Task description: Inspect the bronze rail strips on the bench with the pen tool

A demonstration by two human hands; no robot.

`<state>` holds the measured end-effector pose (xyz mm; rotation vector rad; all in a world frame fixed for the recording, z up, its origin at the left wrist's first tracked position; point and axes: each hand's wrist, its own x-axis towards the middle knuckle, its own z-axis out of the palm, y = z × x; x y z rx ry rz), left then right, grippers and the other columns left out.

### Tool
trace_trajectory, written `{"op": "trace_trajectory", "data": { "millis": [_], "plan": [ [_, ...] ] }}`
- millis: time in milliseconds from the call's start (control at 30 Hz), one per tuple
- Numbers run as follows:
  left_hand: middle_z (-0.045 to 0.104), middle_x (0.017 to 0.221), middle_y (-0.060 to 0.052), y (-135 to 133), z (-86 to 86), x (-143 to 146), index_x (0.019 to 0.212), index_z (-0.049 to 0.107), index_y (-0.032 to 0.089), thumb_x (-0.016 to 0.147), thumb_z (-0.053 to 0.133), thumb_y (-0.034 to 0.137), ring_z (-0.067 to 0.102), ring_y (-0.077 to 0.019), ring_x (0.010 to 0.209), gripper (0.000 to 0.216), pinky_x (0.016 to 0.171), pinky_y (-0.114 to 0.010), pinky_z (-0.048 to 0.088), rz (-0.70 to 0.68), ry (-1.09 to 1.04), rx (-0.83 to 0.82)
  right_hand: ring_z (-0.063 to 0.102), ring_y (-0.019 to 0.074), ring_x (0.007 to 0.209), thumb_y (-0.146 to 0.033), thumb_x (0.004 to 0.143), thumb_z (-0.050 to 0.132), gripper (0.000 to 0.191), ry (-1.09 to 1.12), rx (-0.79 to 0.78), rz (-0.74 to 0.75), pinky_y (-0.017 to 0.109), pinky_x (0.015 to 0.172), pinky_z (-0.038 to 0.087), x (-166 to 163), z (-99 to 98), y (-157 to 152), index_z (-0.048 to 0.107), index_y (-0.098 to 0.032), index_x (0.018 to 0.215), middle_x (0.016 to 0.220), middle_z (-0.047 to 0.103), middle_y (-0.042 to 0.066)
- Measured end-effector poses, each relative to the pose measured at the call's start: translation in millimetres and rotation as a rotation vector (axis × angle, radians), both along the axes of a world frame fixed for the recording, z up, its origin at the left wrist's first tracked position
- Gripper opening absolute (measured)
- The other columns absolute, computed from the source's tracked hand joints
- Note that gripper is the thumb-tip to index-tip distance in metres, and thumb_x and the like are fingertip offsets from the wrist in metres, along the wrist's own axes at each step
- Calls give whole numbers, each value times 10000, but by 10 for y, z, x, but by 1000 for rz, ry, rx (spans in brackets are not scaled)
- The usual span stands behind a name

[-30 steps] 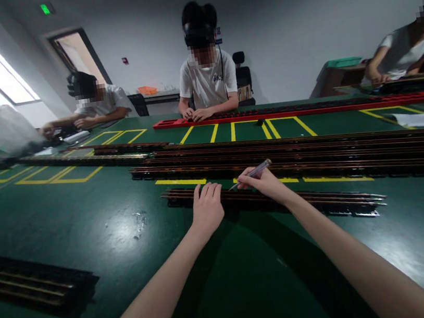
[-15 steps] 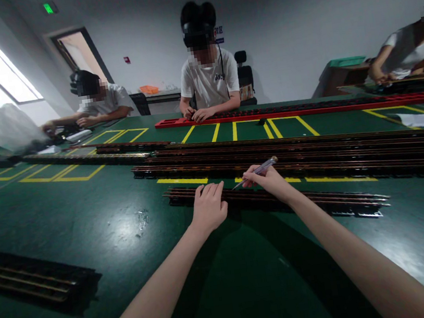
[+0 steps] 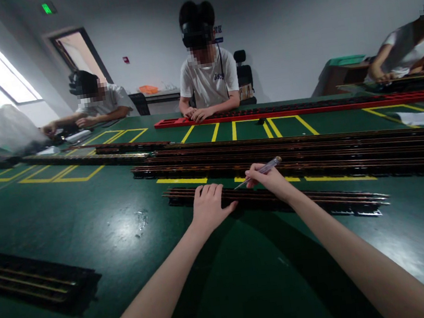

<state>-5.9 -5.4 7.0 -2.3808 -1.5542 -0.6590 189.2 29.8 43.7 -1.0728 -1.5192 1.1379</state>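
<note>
A dark strip (image 3: 320, 199) with thin coppery rods along it lies crosswise on a green table (image 3: 133, 275), directly in front of a bare-armed person at work. The left hand (image 3: 208, 209) rests across the strip left of its middle, fingers side by side and slightly parted, thumb stretched out toward the right. The right hand (image 3: 267, 178) pinches a clear-handled screwdriver (image 3: 270, 165) between thumb and fingers, its shaft slanting down and left to the strip, just beside the left hand; whether the tip touches is too fine to tell. Just beyond, past short lines of yellow tape (image 3: 181, 181), a broad row of similar strips (image 3: 333, 155) runs off to the right, while a separate bundle (image 3: 27, 277) sits at the near left. Across the table, a co-worker (image 3: 209, 83) in a white T-shirt and black headgear bends over a long red tray (image 3: 346, 105), both hands at its left end. Two others work farther off, one at left (image 3: 105, 100) near a clear plastic bag (image 3: 6, 130), one at far right (image 3: 405, 50).
</note>
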Motion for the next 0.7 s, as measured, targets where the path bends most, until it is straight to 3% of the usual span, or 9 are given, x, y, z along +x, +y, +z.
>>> {"op": "trace_trajectory", "data": {
  "millis": [700],
  "plan": [
    [684, 1088, -106, -14, -34, 32, 1093, 636, 166, 855, 532, 404, 584, -280, 1049, 352, 1006, -476, 349, 16, -42, 18, 575, 133, 511, -428, 631, 713, 290, 76, -50, 15, 290, 585, 499, 62, -23, 55, 584, -181, 551, 526, 598, 16]
  ]
}}
